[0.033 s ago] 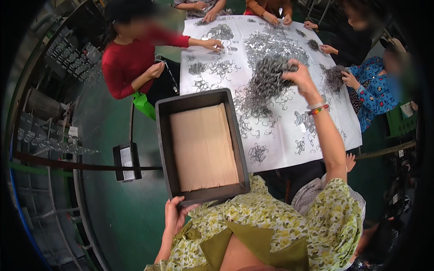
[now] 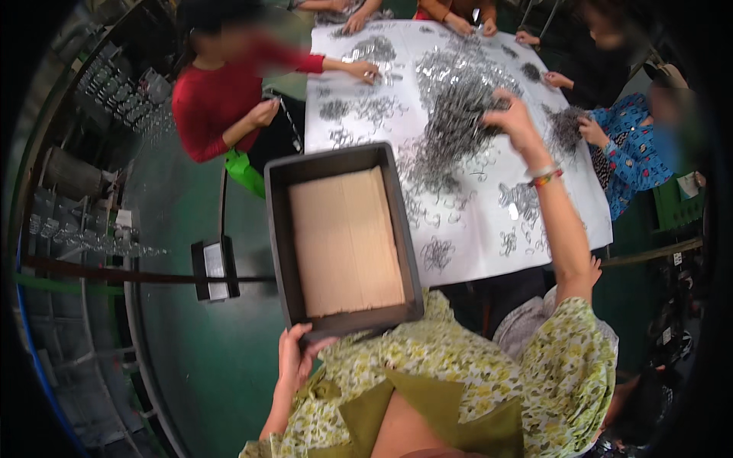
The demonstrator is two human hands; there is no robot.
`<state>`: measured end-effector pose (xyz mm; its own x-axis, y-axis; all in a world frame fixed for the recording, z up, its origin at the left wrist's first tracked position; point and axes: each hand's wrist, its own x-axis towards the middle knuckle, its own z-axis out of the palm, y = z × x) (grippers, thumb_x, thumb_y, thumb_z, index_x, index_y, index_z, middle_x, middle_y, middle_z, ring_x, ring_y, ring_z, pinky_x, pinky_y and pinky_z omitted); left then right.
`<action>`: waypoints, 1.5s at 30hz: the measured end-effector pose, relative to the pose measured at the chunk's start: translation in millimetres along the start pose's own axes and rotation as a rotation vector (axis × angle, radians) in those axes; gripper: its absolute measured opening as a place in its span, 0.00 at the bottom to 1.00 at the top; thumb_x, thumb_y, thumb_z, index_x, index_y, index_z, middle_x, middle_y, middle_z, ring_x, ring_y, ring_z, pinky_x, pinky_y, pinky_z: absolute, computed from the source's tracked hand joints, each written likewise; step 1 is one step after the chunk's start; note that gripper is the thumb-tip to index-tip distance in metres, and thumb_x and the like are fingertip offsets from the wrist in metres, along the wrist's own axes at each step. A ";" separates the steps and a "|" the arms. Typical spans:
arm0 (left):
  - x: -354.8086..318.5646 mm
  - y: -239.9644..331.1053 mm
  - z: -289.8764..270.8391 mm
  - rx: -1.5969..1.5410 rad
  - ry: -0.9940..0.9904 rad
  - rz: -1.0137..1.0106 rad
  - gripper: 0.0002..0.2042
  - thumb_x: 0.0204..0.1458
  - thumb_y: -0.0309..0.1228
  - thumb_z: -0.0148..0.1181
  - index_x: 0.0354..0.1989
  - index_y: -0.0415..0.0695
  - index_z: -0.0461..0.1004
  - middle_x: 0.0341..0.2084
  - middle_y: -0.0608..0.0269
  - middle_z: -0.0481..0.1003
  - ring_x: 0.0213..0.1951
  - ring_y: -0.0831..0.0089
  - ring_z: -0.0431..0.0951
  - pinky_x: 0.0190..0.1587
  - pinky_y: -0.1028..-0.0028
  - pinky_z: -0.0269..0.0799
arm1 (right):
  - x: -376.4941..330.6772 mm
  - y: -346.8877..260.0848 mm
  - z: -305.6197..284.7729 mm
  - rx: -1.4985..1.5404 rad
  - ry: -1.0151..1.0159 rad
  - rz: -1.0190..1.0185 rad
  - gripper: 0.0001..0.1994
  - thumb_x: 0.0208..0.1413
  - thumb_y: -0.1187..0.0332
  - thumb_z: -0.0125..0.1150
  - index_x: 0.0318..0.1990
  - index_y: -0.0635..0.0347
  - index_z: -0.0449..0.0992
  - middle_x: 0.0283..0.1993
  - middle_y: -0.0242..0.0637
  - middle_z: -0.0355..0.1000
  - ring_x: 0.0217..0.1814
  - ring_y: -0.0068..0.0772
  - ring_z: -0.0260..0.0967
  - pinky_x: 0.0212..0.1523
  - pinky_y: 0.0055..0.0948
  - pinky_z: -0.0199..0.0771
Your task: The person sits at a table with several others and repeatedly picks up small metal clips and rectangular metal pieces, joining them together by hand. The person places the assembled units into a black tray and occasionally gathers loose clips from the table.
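My left hand [image 2: 294,362] grips the near edge of a black rectangular box [image 2: 402,217], thumb over the rim. A flat piece of brown cardboard [image 2: 347,244] lines the box's bottom. My right hand [image 2: 515,126], arm stretched over the table, has its fingers curled at the right side of a large tangled clump of dark wire hooks [image 2: 458,126]. The clump is blurred by motion and hangs over or touches the loose hooks on the white sheet below; how firmly the fingers hold it is hard to see.
A white sheet [image 2: 481,248] covers the table, strewn with small piles of hooks. Several people sit around it; one in a red top [image 2: 217,111] handles hooks at left. A small black tray [image 2: 215,269] is on the green floor, and racks [image 2: 114,88] stand at far left.
My right hand has shifted slightly right and up. The clump has spread out lower against the pile. The box has hardly moved, my left hand still on its edge.
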<state>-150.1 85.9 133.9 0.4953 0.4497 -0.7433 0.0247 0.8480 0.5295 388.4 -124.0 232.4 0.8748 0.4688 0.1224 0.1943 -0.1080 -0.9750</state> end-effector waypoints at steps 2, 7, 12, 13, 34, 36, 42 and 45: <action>-3.1 12.8 19.2 0.036 -0.039 -0.003 0.10 0.51 0.20 0.52 0.39 0.26 0.65 0.39 0.41 0.72 0.39 0.45 0.78 0.43 0.47 0.83 | -8.9 -37.5 -10.5 0.003 -0.016 -0.006 0.22 0.40 0.81 0.67 0.46 0.61 0.71 0.34 0.34 0.75 0.33 0.26 0.75 0.37 0.27 0.78; 16.3 37.8 42.8 0.109 -0.089 -0.053 0.09 0.53 0.21 0.49 0.38 0.24 0.64 0.37 0.35 0.72 0.38 0.42 0.80 0.42 0.48 0.83 | -3.0 -128.7 -36.5 0.008 -0.073 -0.057 0.26 0.43 0.76 0.69 0.53 0.59 0.69 0.35 0.32 0.77 0.35 0.22 0.76 0.36 0.26 0.78; 32.2 53.5 51.3 0.116 -0.115 -0.138 0.05 0.55 0.22 0.49 0.36 0.31 0.64 0.41 0.36 0.67 0.43 0.37 0.76 0.46 0.40 0.78 | 21.2 -197.6 -71.5 -0.096 -0.089 -0.155 0.27 0.50 0.67 0.68 0.58 0.54 0.69 0.41 0.24 0.76 0.46 0.17 0.71 0.44 0.25 0.70; 31.1 56.3 49.6 0.082 -0.082 -0.134 0.05 0.55 0.22 0.49 0.36 0.32 0.64 0.40 0.37 0.67 0.42 0.38 0.76 0.46 0.39 0.78 | -14.0 -242.3 21.8 0.181 -0.162 -0.208 0.18 0.47 0.77 0.61 0.49 0.65 0.74 0.40 0.33 0.77 0.34 0.23 0.73 0.36 0.20 0.74; 35.1 73.9 126.0 0.194 -0.335 -0.181 0.10 0.52 0.20 0.49 0.40 0.24 0.65 0.39 0.35 0.71 0.42 0.40 0.78 0.45 0.46 0.82 | -56.2 -81.8 121.8 -0.758 -0.742 -0.359 0.25 0.33 0.77 0.71 0.43 0.61 0.69 0.55 0.40 0.68 0.57 0.43 0.67 0.59 0.32 0.67; 32.9 64.6 113.2 0.218 -0.294 -0.198 0.09 0.53 0.20 0.48 0.38 0.25 0.65 0.37 0.35 0.73 0.38 0.41 0.80 0.44 0.49 0.83 | -67.2 -86.0 114.8 -0.992 -0.790 -0.402 0.37 0.32 0.73 0.74 0.56 0.54 0.65 0.68 0.44 0.55 0.71 0.54 0.52 0.66 0.42 0.61; 15.7 43.6 76.1 0.108 -0.167 -0.238 0.04 0.52 0.21 0.50 0.30 0.31 0.67 0.36 0.36 0.73 0.39 0.42 0.79 0.45 0.44 0.81 | -79.9 -84.4 65.5 -0.903 -0.660 -0.442 0.45 0.39 0.64 0.74 0.68 0.52 0.59 0.73 0.44 0.50 0.76 0.51 0.43 0.71 0.47 0.51; 2.8 41.6 60.2 0.111 -0.133 -0.116 0.03 0.51 0.20 0.51 0.28 0.32 0.68 0.34 0.39 0.73 0.38 0.44 0.79 0.44 0.44 0.81 | -87.6 -34.4 44.6 -0.596 -0.308 -0.329 0.43 0.46 0.60 0.71 0.69 0.60 0.56 0.73 0.47 0.51 0.75 0.46 0.47 0.72 0.42 0.50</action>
<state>-95.4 105.5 178.5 0.5940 0.3034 -0.7451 0.1805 0.8523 0.4909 285.3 -122.3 246.9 0.5831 0.7739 0.2471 0.7087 -0.3359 -0.6204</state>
